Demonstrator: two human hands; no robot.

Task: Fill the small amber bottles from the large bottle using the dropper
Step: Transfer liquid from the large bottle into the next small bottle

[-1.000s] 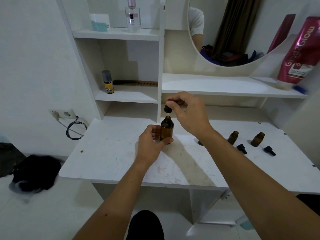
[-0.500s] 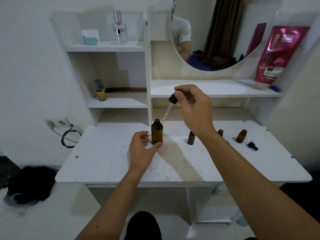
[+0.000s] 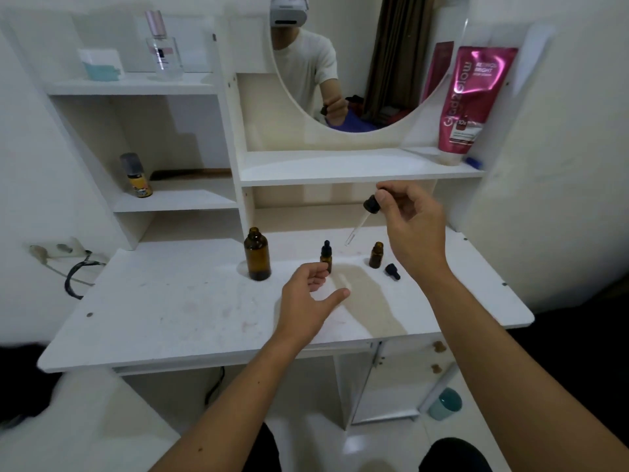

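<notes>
Your right hand pinches the black bulb of the dropper, its glass tube slanting down-left in the air above the gap between the two small amber bottles. Your left hand hovers open and holds nothing, fingertips just beside the capped small bottle. The uncapped small bottle stands toward the table's back edge with a loose cap beside it, the large bottle open and upright farther left.
</notes>
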